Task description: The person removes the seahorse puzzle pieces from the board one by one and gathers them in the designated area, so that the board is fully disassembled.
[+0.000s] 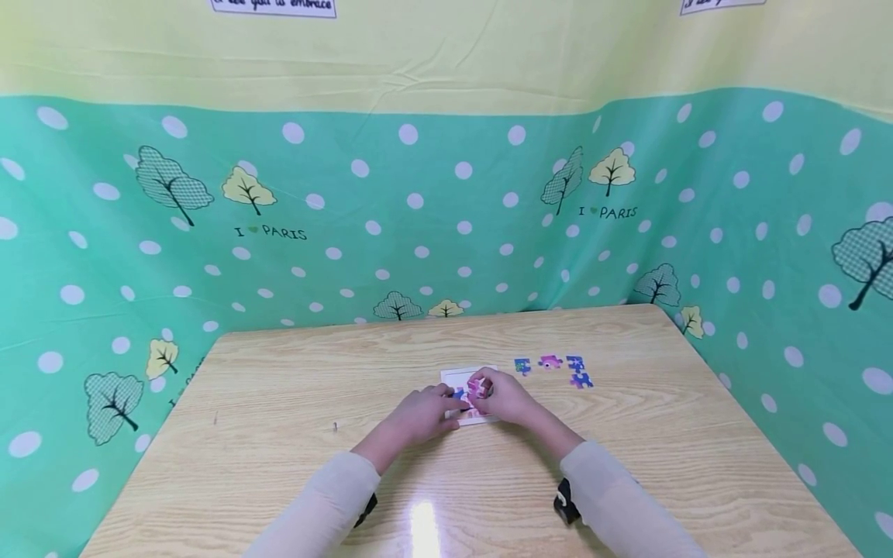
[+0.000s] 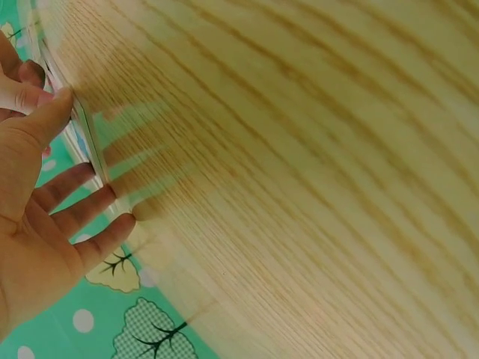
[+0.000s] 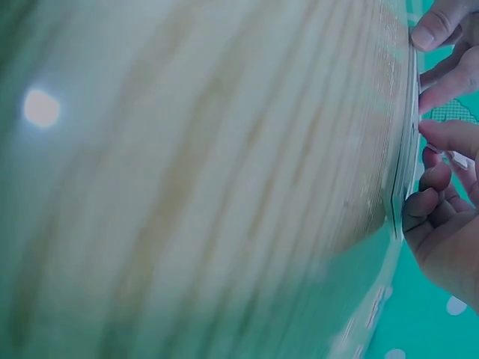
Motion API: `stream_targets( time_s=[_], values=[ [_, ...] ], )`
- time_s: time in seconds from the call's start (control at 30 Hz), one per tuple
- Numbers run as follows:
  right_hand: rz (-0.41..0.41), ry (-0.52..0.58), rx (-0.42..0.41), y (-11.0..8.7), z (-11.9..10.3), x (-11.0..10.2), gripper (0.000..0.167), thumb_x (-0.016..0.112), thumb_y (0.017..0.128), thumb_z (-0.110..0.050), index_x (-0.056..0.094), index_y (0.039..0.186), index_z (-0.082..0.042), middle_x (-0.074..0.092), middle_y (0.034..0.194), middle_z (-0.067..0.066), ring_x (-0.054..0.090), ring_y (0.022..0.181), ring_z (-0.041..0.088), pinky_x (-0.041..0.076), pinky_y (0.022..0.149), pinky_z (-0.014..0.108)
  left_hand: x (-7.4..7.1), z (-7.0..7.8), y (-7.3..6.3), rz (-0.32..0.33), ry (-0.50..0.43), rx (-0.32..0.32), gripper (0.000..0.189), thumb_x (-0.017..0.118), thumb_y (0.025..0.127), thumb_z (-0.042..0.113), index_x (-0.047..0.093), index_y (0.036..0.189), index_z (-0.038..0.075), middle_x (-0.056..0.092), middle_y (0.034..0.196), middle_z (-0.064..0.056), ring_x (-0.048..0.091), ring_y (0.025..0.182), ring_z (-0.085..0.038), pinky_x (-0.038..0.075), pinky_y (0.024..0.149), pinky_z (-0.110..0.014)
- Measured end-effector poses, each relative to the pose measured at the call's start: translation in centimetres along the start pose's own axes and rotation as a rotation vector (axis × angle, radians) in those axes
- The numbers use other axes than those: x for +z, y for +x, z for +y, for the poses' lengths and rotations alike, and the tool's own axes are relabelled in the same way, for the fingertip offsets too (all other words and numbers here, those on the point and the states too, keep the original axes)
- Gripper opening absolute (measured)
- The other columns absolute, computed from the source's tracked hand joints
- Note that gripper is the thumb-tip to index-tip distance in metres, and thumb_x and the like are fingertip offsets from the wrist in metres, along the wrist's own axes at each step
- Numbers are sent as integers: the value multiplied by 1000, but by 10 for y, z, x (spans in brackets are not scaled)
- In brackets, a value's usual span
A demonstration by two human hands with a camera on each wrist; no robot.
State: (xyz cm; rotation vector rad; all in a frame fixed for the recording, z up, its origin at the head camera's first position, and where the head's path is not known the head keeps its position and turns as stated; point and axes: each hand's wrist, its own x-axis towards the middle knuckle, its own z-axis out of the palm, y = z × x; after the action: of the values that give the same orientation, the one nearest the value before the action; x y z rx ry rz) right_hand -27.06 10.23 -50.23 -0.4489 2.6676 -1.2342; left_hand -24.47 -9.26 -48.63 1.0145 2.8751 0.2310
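Note:
A white-framed jigsaw puzzle board (image 1: 453, 377) lies flat on the table, partly filled with pink and blue pieces and partly covered by both hands. My right hand (image 1: 508, 398) pinches a pink puzzle piece (image 1: 477, 387) over the board's right side. On the left side, my left hand (image 1: 422, 414) rests its fingers on the board's edge and surface. The left wrist view shows the left hand (image 2: 45, 217) with fingers spread and fairly straight along the board. In the right wrist view, the right hand (image 3: 445, 224) has curled fingers low beside the board's edge (image 3: 403, 179).
Several loose puzzle pieces lie right of the board: a blue-green one (image 1: 522, 366), a pink one with an eye (image 1: 550, 363) and blue ones (image 1: 580, 380). A tiny dark object (image 1: 335, 426) is on the wooden table (image 1: 279, 480) at left. A patterned curtain (image 1: 432, 194) surrounds the table.

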Motion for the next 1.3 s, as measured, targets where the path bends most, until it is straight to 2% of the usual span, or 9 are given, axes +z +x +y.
stream_targets(
  time_s=[0.27,0.4,0.7,1.07,1.3],
  values=[
    [11,94,60,-2,2,-5,31,70,80,-6,60,109,-12,54,82,5,50,69,15,44,57,24,1,0,1,-11,4,-7,35,58,92,36,60,125,26,55,130,-13,56,116,-30,52,89,-49],
    [24,138,65,-2,1,-8,32,71,79,-6,60,109,-11,54,81,5,50,66,15,43,54,23,1,-1,1,-3,14,2,35,59,91,36,61,125,26,57,128,-13,58,114,-29,53,87,-47],
    [60,188,79,-3,2,-9,24,70,83,-11,60,105,-10,57,78,5,48,59,12,38,48,21,3,0,2,-5,30,0,35,59,91,36,60,125,29,57,125,-12,59,109,-27,54,83,-45],
    [112,253,92,-1,4,-10,28,66,84,-5,60,111,-8,58,80,6,50,61,12,38,48,19,2,0,1,-14,17,-3,34,58,91,36,61,125,28,56,128,-12,58,113,-28,53,86,-46],
    [135,241,98,0,7,-10,17,65,85,-7,63,102,-9,56,78,5,47,61,12,39,49,19,3,-1,1,-17,9,-11,34,57,92,36,60,125,28,55,130,-12,57,115,-29,52,88,-47]
  ],
)
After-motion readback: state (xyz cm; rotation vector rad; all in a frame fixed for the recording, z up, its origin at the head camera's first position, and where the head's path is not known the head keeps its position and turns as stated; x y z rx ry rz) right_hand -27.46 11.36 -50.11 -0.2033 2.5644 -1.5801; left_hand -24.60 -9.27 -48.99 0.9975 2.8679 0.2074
